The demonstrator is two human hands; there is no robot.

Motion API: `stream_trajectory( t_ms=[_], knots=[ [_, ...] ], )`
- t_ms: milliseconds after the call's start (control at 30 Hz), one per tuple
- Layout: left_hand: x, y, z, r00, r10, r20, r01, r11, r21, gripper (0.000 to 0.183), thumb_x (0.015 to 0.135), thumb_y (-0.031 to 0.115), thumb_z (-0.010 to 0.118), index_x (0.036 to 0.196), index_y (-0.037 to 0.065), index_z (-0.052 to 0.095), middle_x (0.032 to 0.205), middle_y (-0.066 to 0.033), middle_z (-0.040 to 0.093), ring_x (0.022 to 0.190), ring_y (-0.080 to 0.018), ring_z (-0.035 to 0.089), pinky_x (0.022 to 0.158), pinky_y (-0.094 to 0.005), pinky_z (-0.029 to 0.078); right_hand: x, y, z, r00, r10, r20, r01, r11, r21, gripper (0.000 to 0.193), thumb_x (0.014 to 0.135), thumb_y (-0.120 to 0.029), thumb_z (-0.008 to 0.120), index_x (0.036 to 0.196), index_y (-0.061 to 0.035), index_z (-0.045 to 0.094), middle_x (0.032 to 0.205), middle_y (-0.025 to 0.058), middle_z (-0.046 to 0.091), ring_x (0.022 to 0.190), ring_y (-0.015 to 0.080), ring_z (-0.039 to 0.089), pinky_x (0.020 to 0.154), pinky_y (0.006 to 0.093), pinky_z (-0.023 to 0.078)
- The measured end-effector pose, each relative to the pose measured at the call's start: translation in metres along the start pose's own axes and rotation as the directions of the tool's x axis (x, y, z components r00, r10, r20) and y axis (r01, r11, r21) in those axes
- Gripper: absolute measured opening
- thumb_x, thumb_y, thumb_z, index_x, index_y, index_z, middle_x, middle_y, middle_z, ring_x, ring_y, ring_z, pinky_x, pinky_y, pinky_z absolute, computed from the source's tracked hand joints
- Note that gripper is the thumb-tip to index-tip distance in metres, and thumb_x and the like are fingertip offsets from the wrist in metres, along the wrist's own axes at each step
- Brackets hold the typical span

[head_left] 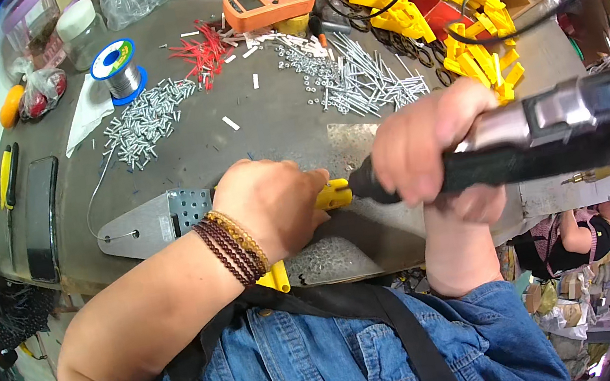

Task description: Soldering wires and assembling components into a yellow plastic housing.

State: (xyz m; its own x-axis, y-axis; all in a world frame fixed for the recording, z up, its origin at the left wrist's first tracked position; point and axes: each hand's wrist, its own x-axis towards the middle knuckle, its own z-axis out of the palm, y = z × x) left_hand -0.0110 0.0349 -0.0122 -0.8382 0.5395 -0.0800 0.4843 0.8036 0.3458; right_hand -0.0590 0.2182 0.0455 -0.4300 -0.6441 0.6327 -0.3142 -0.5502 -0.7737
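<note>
One dark grey worktop [189, 161] spreads before you, bearing from left to right a black flat rectangular slab [44, 220], a pile of short silver metal screws [143, 124], a heap of long silver metal screws [367, 77] and, at the far right, a pile of yellow plastic parts [473, 20]. Beyond its right edge, a person in a black top [580, 239] shares the room. Near the middle, your left hand [267, 200] grasps a yellow tubular plastic piece [334, 195], long axis running left to right, visible end pointing right. Your right hand [432, 138] is clenched round a black-and-silver power screwdriver [536, 138] aimed left at that end; I cannot tell whether they touch.
</note>
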Motion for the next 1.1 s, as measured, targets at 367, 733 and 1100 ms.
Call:
stream_trajectory(
  t_ms=[367,733,1100],
  knots=[
    [-0.003,-0.009,0.016,0.988,0.034,-0.15,-0.038,0.999,-0.022,0.036,0.076,0.036,0.072,0.106,0.017,0.069,0.077,-0.0069,0.064,0.076,-0.027,0.066,0.067,-0.0409,0.051,-0.006,0.031,-0.009,0.976,0.131,-0.173,-0.125,0.991,0.047,0.046,0.074,-0.023,0.076,0.104,-0.0069,0.047,0.069,0.0038,0.055,0.054,0.0172,0.054,0.054,0.0332,0.045],
    [-0.008,-0.012,0.01,0.99,-0.006,-0.142,-0.007,0.996,-0.091,0.038,0.079,0.042,0.07,0.107,0.016,0.071,0.078,-0.0085,0.065,0.077,-0.0294,0.066,0.07,-0.0421,0.052,0.007,0.02,0.001,0.9,0.334,-0.279,-0.327,0.942,0.072,0.044,0.067,-0.022,0.08,0.092,0.0028,0.053,0.07,0.0115,0.06,0.058,0.0213,0.059,0.056,0.031,0.048],
    [0.017,-0.026,-0.019,0.973,-0.23,0.014,0.23,0.967,-0.106,0.03,0.088,0.038,0.064,0.102,0.013,0.073,0.099,-0.0102,0.073,0.096,-0.0278,0.07,0.083,-0.0406,0.054,0.027,0.009,0.063,0.987,0.159,0.028,-0.161,0.986,0.049,0.044,0.075,-0.032,0.085,0.097,-0.0095,0.054,0.071,0.0035,0.062,0.053,0.0184,0.058,0.053,0.033,0.047]
  ],
)
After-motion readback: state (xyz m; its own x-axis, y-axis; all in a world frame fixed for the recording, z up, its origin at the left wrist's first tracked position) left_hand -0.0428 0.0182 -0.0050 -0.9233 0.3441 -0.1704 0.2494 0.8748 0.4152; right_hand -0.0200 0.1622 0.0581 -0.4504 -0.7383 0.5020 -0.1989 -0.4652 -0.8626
